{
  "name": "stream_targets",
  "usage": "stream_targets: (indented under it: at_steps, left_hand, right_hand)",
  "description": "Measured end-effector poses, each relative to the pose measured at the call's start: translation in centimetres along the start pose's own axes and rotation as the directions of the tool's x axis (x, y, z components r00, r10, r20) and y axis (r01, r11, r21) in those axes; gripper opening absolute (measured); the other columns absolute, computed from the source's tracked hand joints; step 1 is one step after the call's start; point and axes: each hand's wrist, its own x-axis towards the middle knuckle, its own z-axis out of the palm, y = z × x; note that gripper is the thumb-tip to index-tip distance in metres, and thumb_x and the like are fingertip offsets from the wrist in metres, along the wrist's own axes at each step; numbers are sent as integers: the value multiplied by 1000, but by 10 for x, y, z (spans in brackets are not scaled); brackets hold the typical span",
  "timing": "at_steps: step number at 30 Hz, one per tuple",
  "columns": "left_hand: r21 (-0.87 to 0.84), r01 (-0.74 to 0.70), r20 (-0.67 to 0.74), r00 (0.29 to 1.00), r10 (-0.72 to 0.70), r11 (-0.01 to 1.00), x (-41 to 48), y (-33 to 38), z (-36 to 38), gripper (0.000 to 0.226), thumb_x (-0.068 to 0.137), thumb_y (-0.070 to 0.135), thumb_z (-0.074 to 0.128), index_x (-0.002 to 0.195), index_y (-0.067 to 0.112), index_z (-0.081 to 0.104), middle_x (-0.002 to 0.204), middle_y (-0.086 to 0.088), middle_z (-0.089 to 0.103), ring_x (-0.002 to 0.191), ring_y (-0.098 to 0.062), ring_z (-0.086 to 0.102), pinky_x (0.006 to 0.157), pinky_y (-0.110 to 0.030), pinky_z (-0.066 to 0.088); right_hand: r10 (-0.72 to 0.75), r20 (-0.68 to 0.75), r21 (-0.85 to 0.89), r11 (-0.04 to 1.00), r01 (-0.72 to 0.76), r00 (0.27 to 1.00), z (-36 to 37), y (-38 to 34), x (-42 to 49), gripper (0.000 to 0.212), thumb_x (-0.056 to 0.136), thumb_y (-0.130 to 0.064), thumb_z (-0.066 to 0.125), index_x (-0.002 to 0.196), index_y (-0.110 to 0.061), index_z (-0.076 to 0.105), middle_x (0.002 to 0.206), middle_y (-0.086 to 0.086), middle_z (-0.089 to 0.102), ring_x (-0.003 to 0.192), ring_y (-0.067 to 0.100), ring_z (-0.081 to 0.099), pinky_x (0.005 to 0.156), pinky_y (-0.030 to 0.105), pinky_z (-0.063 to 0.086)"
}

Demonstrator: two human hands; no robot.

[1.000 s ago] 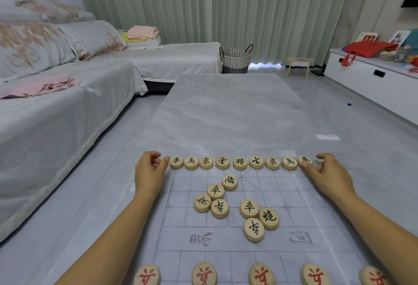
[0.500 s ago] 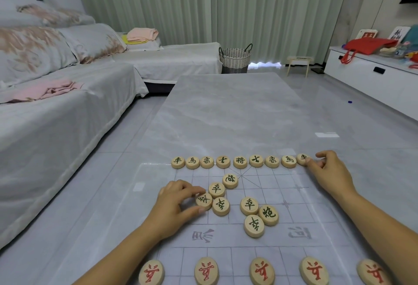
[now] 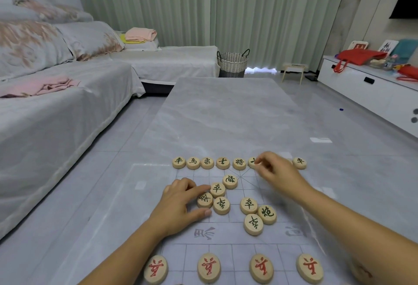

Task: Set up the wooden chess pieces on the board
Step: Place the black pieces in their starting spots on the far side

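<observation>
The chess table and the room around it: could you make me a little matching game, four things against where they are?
Things:
1. left hand
2. right hand
3. red-marked pieces
4. woven basket

Places:
A. on the floor by the curtain
B. in a row along the near edge of the board
C. at the far row of green-marked pieces
D. on the loose cluster in mid-board

Pairs: 1-D, 2-C, 3-B, 4-A
</observation>
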Motion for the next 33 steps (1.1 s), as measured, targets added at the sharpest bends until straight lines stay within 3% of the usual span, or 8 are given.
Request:
stream_targets:
  at_steps: [5,10,12,17,23,27,31,33]
  left_hand:
    - [-10,11,-15,1000,-12,1000,0,1,0,71,63,79,37,127,48,43,98,25,35,97,-2,33,86,-8,20]
    - [-27,22,-28,999,-22,999,1,0,0,76,58,86,34,122,47,48,97,24,37,97,-3,35,84,-10,23]
    - [-38,30,-37,999,-31,999,1,-2,1,86,54,93,24,119,45,51,99,19,41,97,-3,36,84,-14,25]
    - [-69,43,-52,998,-46,997,2,-3,3,81,56,91,29,114,40,55,101,16,46,97,-2,40,87,-22,29]
    - [-94,57,-78,995,-64,994,2,-5,4,80,57,92,25,109,40,57,100,18,48,95,2,41,86,-24,34]
    - [-118,70,-81,993,-80,990,2,-3,2,79,56,92,27,107,40,57,98,23,47,95,3,43,86,-25,37]
    - [-134,94,-73,992,-105,986,3,-2,1,80,52,94,29,106,41,56,98,25,47,95,3,44,85,-24,39]
    - [-141,101,-64,992,-111,985,3,-1,1,83,49,95,31,106,40,56,98,25,46,96,1,44,85,-25,40]
  right_hand:
    - [8,298,-288,954,82,955,40,-38,13,40,90,-39,48,129,-31,45,117,5,50,110,22,48,89,35,41]
    - [67,372,-307,950,55,926,37,-38,19,25,89,-34,51,110,-23,58,116,5,47,102,24,51,85,34,43]
    - [76,389,-346,936,69,918,24,-28,18,23,88,-31,51,109,-23,59,111,4,47,103,24,51,84,32,41]
    - [56,433,-301,950,85,900,-21,20,-4,21,90,-27,53,109,-25,60,110,-3,48,105,15,49,90,26,39]
    - [149,295,-107,987,-122,944,-60,60,-44,31,84,-25,64,110,-32,49,115,-5,52,96,3,52,79,12,42]
    - [256,137,-166,958,-232,957,-53,69,-53,49,74,-35,74,113,-21,46,109,-4,45,95,10,48,82,21,40]
    - [269,84,-146,956,-255,959,-41,63,-47,32,76,-34,72,98,-18,54,100,-2,50,79,7,49,66,18,38]
    - [260,27,-46,965,-259,965,-38,63,-41,27,78,-26,71,100,-16,58,100,2,52,77,7,50,66,19,37]
